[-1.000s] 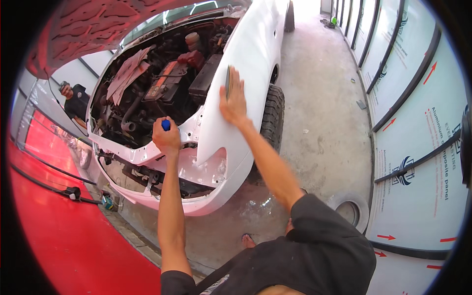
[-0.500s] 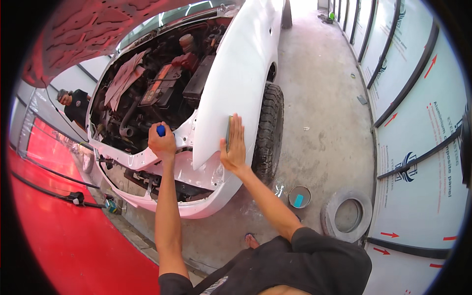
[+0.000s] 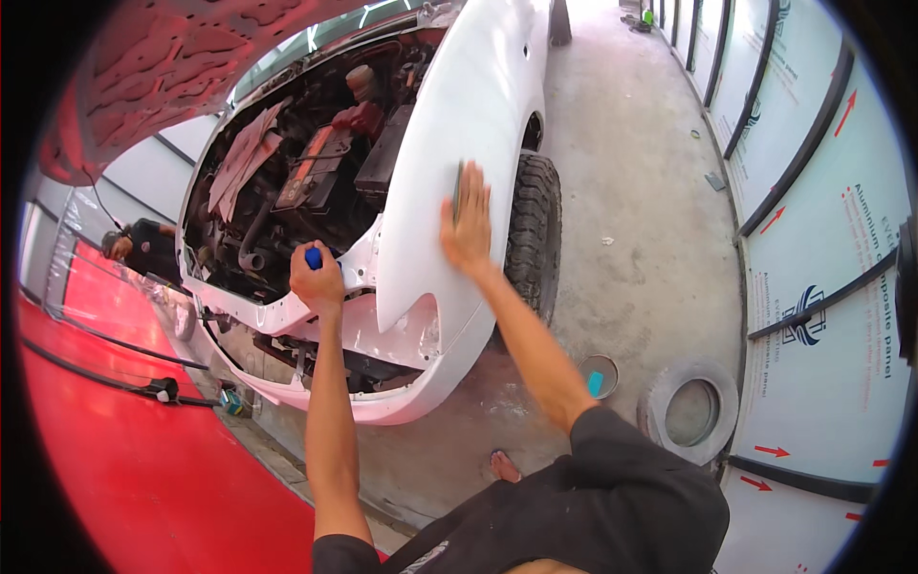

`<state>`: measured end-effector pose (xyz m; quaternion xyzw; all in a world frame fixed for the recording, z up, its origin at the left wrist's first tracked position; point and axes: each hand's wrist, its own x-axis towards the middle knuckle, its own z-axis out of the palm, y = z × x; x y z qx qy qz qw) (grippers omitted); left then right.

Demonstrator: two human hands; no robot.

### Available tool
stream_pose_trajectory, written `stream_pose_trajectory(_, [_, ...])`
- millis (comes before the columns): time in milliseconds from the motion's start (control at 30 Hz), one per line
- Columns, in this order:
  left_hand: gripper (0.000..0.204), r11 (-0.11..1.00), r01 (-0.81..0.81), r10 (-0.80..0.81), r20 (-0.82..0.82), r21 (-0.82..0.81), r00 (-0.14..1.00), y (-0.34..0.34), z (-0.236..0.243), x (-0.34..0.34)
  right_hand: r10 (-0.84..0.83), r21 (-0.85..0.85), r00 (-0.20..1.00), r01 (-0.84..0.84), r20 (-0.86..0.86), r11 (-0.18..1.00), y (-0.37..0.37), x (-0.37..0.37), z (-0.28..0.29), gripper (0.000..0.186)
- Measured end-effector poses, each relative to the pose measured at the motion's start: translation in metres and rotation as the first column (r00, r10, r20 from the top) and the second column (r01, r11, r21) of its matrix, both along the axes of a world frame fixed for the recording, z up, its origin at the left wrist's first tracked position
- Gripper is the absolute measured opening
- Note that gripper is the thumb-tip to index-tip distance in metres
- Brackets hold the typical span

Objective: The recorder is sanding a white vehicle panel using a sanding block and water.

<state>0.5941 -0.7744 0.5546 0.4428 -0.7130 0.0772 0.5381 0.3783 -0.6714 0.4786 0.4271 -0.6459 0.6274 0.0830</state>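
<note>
Grey conc. flr [image 3: 636,172] has a tyre [image 3: 652,409] lying flat w/ round tub [image 3: 608,365] nearby.

Along the white fender [image 3: 416,244], the right hand [image 3: 468,222] has room ahead and behind, with the front wheel [image 3: 535,225] just beside on the outer side. Beyond the left hand [image 3: 316,279], a battery [image 3: 314,177] and a hose [image 3: 254,230] crowd the way; the raised hood [image 3: 172,86] overhangs the left. A wide floor lane [image 3: 636,182] runs between wheel and panel wall [image 3: 822,249], its near end narrowed by a tin [image 3: 599,376] and a loose tyre [image 3: 658,411]
</note>
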Motion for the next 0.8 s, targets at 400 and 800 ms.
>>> stream_pose_trajectory(400, [0.014,0.999,0.031,-0.03,0.02,-0.021,0.999,0.004,0.001,-0.004,-0.081,-0.008,0.985,0.083,0.151,0.997,0.013,-0.018,-0.024,0.067])
stream_pose_trajectory(800, [0.017,1.0,-0.022,0.022,0.029,-0.011,0.999,0.002,0.004,0.004,-0.027,-0.038,0.95,0.041,0.312,0.998,0.011,-0.019,-0.03,0.07])
